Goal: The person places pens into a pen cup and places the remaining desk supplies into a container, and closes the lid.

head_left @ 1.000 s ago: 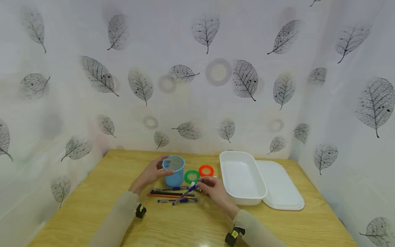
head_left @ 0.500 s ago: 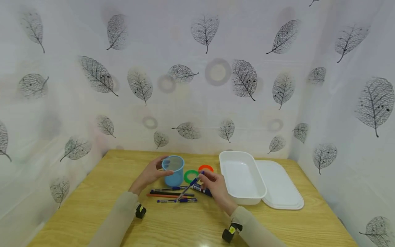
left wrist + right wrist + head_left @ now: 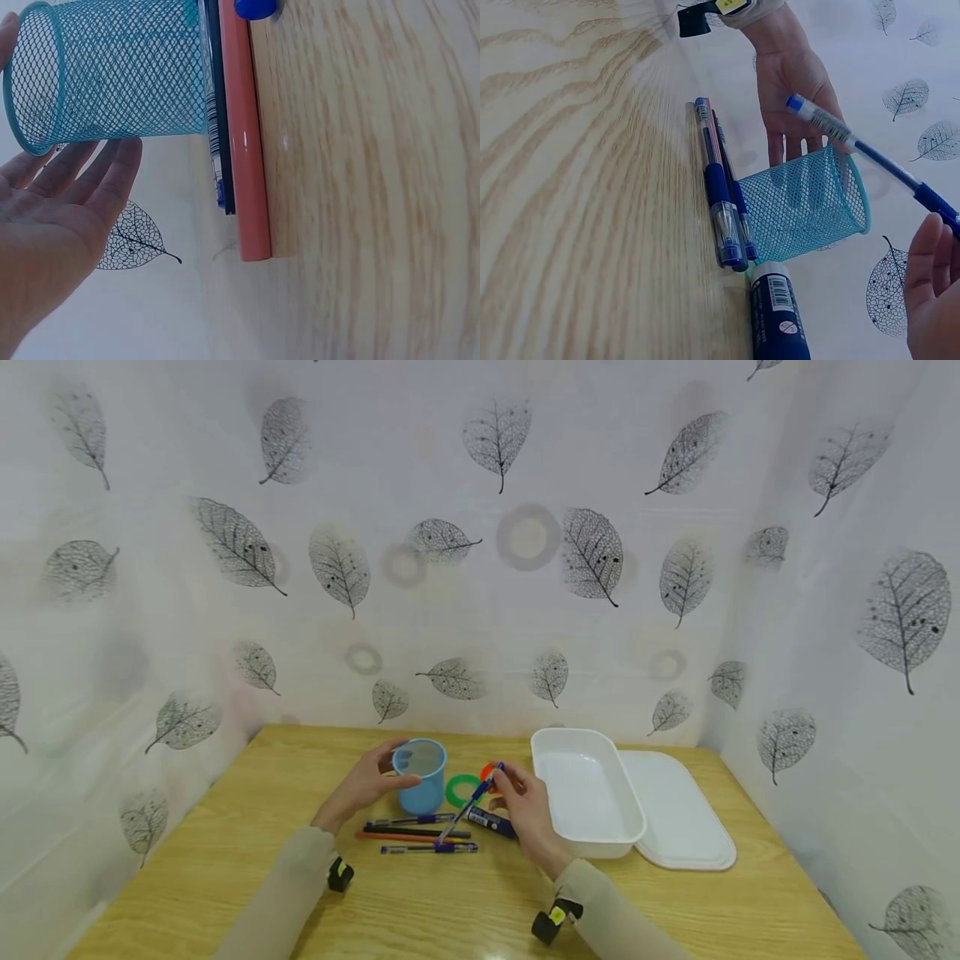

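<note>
My left hand (image 3: 367,787) holds a light blue mesh pen cup (image 3: 424,795), which stands upright with its mouth up. The thumb lies across the near side below the rim; the fingers reach round the back. In my right hand (image 3: 531,817), thumb and fingers pinch a clear gel pen with blue ends (image 3: 456,818) by its blue grip section. The pen slants, its lower end above the pens on the table. Beneath the right hand lies a dark blue tube with a white cap (image 3: 780,315). Another blue gel pen (image 3: 429,849), a black stick and a reddish stick (image 3: 247,150) lie before the cup.
A green ring (image 3: 459,790) and a partly hidden red ring (image 3: 487,772) lie behind the right hand. To the right stands a white tray (image 3: 588,793), beside a flat white lid (image 3: 686,810). A leaf-printed curtain (image 3: 450,610) surrounds the wooden table (image 3: 390,910).
My right hand has lifted the gel pen up and away, tilting it steeper and uncovering the dark blue tube. My left hand stays on the pen cup.
</note>
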A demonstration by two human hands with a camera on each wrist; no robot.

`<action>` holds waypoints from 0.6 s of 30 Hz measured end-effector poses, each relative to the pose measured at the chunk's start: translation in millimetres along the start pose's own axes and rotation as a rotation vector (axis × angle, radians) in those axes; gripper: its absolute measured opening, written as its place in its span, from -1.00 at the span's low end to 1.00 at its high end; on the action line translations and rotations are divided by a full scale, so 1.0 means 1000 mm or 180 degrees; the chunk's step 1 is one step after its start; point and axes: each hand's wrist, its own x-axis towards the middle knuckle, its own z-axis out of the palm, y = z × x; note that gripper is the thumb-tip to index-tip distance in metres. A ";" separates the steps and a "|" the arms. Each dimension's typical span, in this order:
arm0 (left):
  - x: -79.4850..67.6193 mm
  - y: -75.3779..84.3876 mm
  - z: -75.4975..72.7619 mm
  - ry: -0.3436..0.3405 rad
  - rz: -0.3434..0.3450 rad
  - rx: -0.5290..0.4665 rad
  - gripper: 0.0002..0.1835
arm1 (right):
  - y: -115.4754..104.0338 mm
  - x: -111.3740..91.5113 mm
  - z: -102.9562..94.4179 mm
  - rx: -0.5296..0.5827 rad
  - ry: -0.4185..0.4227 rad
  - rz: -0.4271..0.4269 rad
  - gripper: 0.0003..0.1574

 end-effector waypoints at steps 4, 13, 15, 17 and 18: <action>0.001 0.001 0.000 0.0005 -0.0015 -0.0015 -0.06 | -0.002 0.001 0.001 -0.0005 0.0192 0.0015 -0.53; 0.000 0.002 0.000 0.0009 0.0012 -0.0017 -0.05 | -0.003 0.003 0.002 0.0181 0.0475 -0.0016 -0.57; 0.000 0.002 0.000 0.0009 0.0011 0.0000 -0.06 | -0.004 0.004 0.003 0.0175 0.0530 -0.0016 -0.58; 0.000 0.002 0.000 0.0012 0.0017 0.0011 -0.06 | -0.005 0.005 0.004 0.0178 0.0623 0.0008 -0.60; 0.000 0.002 0.000 0.0014 0.0018 0.0018 -0.06 | -0.005 0.006 0.004 0.0173 0.0669 0.0006 -0.61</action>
